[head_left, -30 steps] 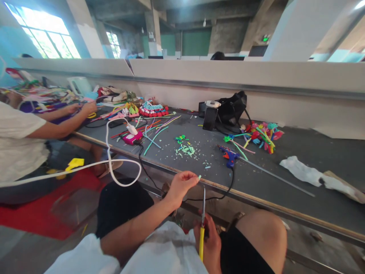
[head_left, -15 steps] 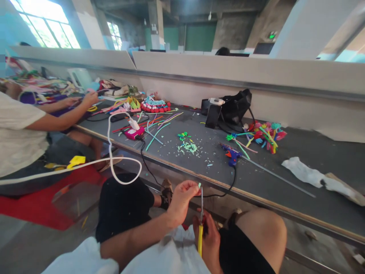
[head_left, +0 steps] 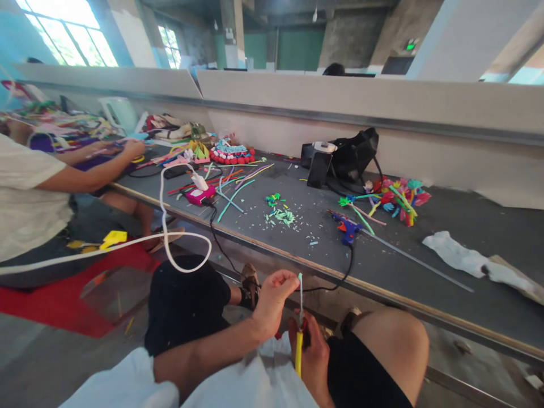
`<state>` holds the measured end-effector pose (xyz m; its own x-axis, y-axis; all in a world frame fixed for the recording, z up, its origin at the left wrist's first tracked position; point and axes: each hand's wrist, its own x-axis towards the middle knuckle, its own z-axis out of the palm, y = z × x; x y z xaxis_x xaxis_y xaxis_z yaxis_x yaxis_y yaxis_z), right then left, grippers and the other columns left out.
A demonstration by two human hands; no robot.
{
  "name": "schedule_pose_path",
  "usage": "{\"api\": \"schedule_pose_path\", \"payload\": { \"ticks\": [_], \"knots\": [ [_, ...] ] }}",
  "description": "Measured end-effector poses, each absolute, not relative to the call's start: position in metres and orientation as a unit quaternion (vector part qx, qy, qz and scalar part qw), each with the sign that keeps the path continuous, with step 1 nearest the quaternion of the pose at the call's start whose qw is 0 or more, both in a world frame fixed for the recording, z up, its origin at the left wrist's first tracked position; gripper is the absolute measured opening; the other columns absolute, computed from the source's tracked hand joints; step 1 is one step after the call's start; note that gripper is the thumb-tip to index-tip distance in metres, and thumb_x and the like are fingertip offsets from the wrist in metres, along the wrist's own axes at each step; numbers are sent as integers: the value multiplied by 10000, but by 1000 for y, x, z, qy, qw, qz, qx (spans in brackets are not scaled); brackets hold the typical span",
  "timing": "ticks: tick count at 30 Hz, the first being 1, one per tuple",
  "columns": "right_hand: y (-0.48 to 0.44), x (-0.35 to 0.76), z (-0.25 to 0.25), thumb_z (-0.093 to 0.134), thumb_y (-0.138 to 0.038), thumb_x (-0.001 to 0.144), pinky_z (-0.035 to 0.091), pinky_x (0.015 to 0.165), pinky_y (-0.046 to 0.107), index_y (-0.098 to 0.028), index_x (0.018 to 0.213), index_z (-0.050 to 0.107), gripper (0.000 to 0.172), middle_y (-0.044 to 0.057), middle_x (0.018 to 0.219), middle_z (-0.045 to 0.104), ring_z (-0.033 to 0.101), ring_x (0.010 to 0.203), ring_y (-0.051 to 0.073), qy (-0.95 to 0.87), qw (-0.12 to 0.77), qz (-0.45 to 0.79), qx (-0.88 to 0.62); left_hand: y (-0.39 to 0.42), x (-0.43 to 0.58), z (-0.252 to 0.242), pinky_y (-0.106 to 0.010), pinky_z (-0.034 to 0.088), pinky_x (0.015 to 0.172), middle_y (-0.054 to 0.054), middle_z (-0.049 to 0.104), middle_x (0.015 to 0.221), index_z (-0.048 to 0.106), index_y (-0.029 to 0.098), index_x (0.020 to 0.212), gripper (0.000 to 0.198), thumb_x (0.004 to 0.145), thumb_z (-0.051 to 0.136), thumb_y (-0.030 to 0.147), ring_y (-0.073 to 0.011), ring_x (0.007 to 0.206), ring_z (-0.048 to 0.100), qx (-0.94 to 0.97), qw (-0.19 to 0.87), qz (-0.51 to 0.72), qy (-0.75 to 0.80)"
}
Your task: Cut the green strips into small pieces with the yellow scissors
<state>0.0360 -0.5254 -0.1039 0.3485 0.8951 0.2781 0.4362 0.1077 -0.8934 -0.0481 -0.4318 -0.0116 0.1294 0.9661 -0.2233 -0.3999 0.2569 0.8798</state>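
My left hand point(head_left: 275, 294) pinches a tiny pale green piece point(head_left: 300, 277) between thumb and fingertips, above my lap and in front of the table edge. It looks like a bit of pipe cleaner. My right hand point(head_left: 313, 348) is wrapped round the yellow handle of scissors point(head_left: 301, 300), whose blades point upward, their tips right at the green piece. Beyond, on the table, lies a heap of pale green clippings point(head_left: 284, 216) with a small green and yellow bundle point(head_left: 272, 199) behind it.
On the dark table point(head_left: 263, 249) are a blue glue gun point(head_left: 349, 229) with a cord, a colourful pipe-cleaner bunch point(head_left: 402, 198), a black bag point(head_left: 357, 153) and a pink power adapter point(head_left: 200, 195). A white cable point(head_left: 164, 209) loops at the left, near another person's arm point(head_left: 91, 175).
The scissor blades look more closed at the green piece, of which less shows now. The view has tilted slightly. The person at the left has moved their hands a little.
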Motion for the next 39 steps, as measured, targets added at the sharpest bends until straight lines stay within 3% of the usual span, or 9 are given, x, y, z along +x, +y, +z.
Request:
{"api": "schedule_pose_path", "payload": {
  "ticks": [10, 19, 25, 31, 39],
  "knots": [
    [-527, 38, -112, 569, -423, 924, 491, 533, 187, -163, 966, 657, 277, 27, 709, 716, 674, 581, 144, -529, 509, 221, -642, -433, -46, -14, -255, 358, 684, 6, 560, 639, 634, 153, 623, 191, 653, 757, 295, -131, 672, 471, 329, 666, 504, 441],
    [-523, 39, -109, 588, -468, 891, 517, 617, 222, -181, 920, 685, 304, 49, 778, 742, 701, 668, 177, -493, 523, 223, -659, -432, -46, -14, -262, 379, 716, 7, 576, 643, 634, 164, 626, 150, 674, 716, 279, -137, 676, 492, 344, 669, 489, 442],
    [-523, 39, -110, 580, -521, 887, 539, 746, 280, -164, 1053, 684, 407, 98, 991, 738, 700, 863, 220, -445, 548, 230, -670, -432, -65, -25, -267, 363, 651, 3, 568, 588, 638, 177, 592, 96, 633, 683, 252, -142, 617, 476, 451, 700, 310, 459],
    [-526, 34, -110, 604, -533, 878, 502, 566, 235, -168, 1173, 629, 470, 31, 803, 704, 648, 628, 157, -413, 554, 262, -673, -440, -88, -48, -241, 312, 513, 29, 537, 519, 620, 165, 593, 58, 561, 662, 189, -113, 505, 426, 483, 701, 169, 498],
    [-521, 34, -111, 654, -537, 814, 488, 545, 229, -179, 1041, 656, 424, 0, 715, 667, 615, 569, 141, -394, 557, 270, -679, -443, -87, -47, -267, 374, 547, 12, 555, 527, 572, 169, 583, 82, 603, 632, 221, -147, 538, 501, 540, 668, 131, 496]
  ]
}}
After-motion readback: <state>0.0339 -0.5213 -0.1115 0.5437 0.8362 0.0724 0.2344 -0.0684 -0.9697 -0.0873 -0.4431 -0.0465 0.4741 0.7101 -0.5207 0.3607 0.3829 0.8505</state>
